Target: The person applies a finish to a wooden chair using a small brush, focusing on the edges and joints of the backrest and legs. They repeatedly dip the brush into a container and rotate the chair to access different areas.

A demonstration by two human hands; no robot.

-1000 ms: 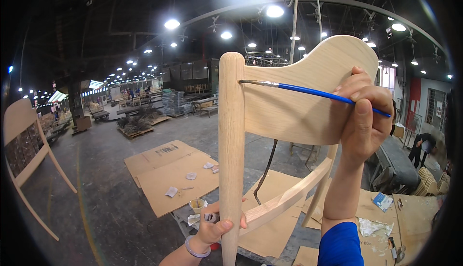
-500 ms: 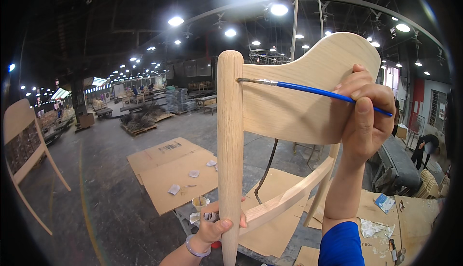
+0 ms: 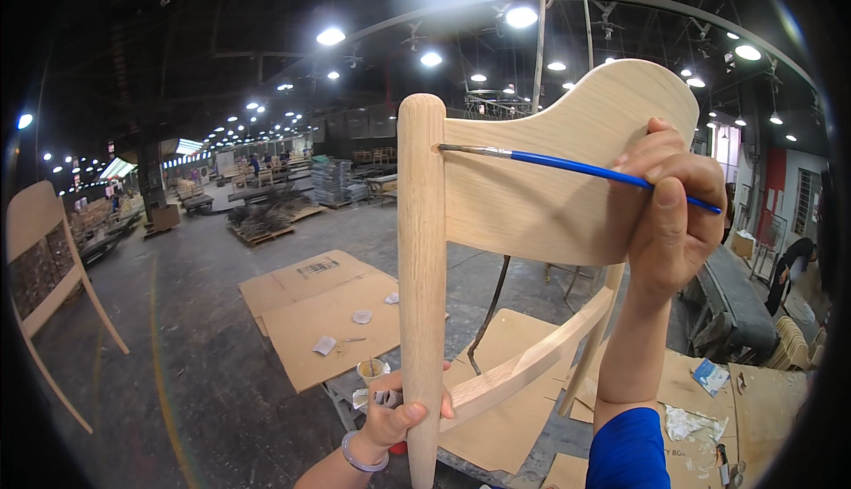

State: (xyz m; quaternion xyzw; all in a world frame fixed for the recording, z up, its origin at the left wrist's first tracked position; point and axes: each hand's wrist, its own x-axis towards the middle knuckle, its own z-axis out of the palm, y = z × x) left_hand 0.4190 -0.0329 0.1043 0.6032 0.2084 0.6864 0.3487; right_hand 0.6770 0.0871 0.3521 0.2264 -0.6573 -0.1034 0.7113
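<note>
A pale wooden chair back frame stands close in front of me, with a round post (image 3: 422, 250), a curved backrest panel (image 3: 550, 196) and a lower rail (image 3: 510, 378). My right hand (image 3: 678, 201) pinches a thin blue paintbrush (image 3: 576, 166) near its handle end, the fingers resting against the panel. The brush's bristles touch the post beside its joint with the panel. Low on the post, my left hand (image 3: 394, 418) is wrapped round it by the rail, a pale bangle on the wrist. Next to that hand is a small cup (image 3: 370, 369) with yellowish contents.
Cardboard sheets (image 3: 328, 312) with crumpled scraps lie left of the post. Another chair frame (image 3: 53, 285) stands at far left. A blue packet (image 3: 711, 375) and white paper (image 3: 696, 422) lie at right. A person (image 3: 789, 272) bends over in the right background, near stacked wooden parts.
The background has shifted slightly in the view. Both hands, the brush and the chair frame keep almost the same place, the bristle tip still at the joint.
</note>
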